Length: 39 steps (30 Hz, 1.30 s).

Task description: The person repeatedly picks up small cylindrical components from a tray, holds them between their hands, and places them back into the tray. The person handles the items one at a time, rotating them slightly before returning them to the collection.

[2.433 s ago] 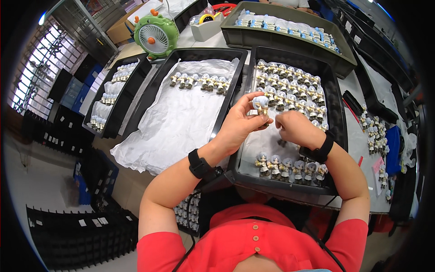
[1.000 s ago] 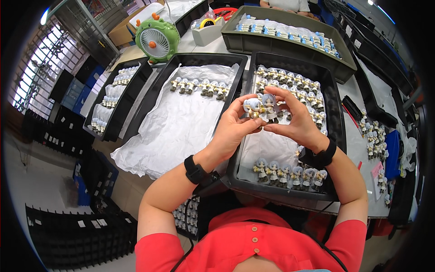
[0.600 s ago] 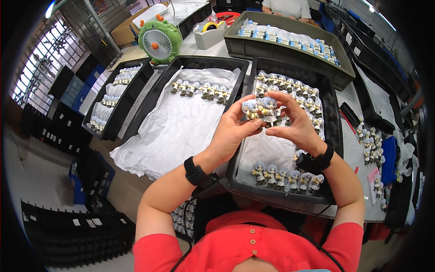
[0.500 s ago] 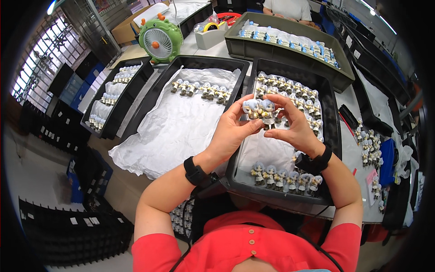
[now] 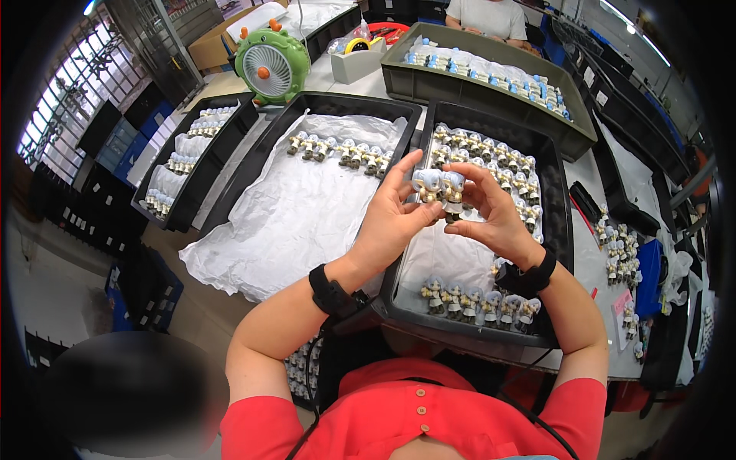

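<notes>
Two small pale-haired figurines are held side by side above the right black tray (image 5: pixel 563 230). My left hand (image 5: pixel 392 222) pinches the left figurine (image 5: pixel 427 184) with its thumb in front, while its index finger points up and away. My right hand (image 5: pixel 497 218) is closed round the right figurine (image 5: pixel 453 192), fingers at the head and thumb near the feet. The two figurines appear to touch. Beneath them, rows of similar figurines (image 5: pixel 479 305) line the tray's near end, and more fill its far part. My hands hide some of these.
The middle black tray (image 5: pixel 307 100) has white paper (image 5: pixel 284 222) and one figurine row. A narrower black tray (image 5: pixel 238 126) stands left, a green fan (image 5: pixel 268 65) behind. An olive bin (image 5: pixel 491 92) holds blue-and-white figurines. Loose figurines (image 5: pixel 625 257) lie right. A blurred dark shape (image 5: pixel 134 391) is lower left.
My left index finger has lifted off the left figurine and straightened upward. The two figurines have tilted slightly. A blurred dark shape has come in at lower left.
</notes>
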Each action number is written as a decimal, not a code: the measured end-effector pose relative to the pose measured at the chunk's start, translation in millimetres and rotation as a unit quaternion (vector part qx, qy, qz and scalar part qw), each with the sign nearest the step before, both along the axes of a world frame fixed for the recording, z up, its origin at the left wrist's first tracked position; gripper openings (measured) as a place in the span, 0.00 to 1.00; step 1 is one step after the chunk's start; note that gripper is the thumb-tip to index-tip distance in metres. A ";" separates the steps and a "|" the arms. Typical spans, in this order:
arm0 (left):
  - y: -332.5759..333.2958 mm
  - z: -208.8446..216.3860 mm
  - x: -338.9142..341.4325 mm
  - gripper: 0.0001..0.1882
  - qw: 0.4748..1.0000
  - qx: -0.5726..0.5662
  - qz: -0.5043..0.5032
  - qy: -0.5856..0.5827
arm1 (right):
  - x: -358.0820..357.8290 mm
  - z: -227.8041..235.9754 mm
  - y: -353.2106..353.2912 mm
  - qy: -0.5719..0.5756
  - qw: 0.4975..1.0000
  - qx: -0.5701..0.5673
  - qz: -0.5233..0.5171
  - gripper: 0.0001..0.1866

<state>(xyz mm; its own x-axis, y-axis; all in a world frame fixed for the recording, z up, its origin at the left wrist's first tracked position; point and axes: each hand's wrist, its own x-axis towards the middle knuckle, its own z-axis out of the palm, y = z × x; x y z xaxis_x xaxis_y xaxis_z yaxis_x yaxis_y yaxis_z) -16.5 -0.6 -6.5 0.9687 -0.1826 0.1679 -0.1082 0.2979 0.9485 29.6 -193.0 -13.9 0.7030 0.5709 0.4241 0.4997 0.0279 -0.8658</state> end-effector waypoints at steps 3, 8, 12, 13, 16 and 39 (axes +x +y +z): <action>1.8 2.1 0.9 0.34 0.999 -0.013 -0.003 0.048 | -1.1 4.6 0.2 0.004 1.000 0.002 0.008 0.40; 4.5 2.9 2.9 0.32 0.995 -0.047 -0.025 0.088 | -1.8 6.1 -1.0 -0.024 0.999 -0.010 -0.019 0.40; 6.6 2.5 5.2 0.29 0.990 -0.076 -0.044 0.107 | -1.6 7.7 -1.5 -0.036 0.999 -0.021 -0.030 0.39; 7.0 1.7 5.6 0.28 0.989 -0.084 -0.046 0.110 | -1.7 8.0 -1.9 -0.038 0.998 -0.026 -0.034 0.39; 6.9 -0.2 7.2 0.27 0.987 -0.101 -0.053 0.117 | 0.0 5.6 -3.7 -0.013 0.999 -0.022 -0.033 0.39; 8.1 -6.0 8.7 0.27 0.983 -0.103 -0.098 0.119 | -0.5 5.0 -3.7 -0.091 0.988 -0.095 -0.083 0.39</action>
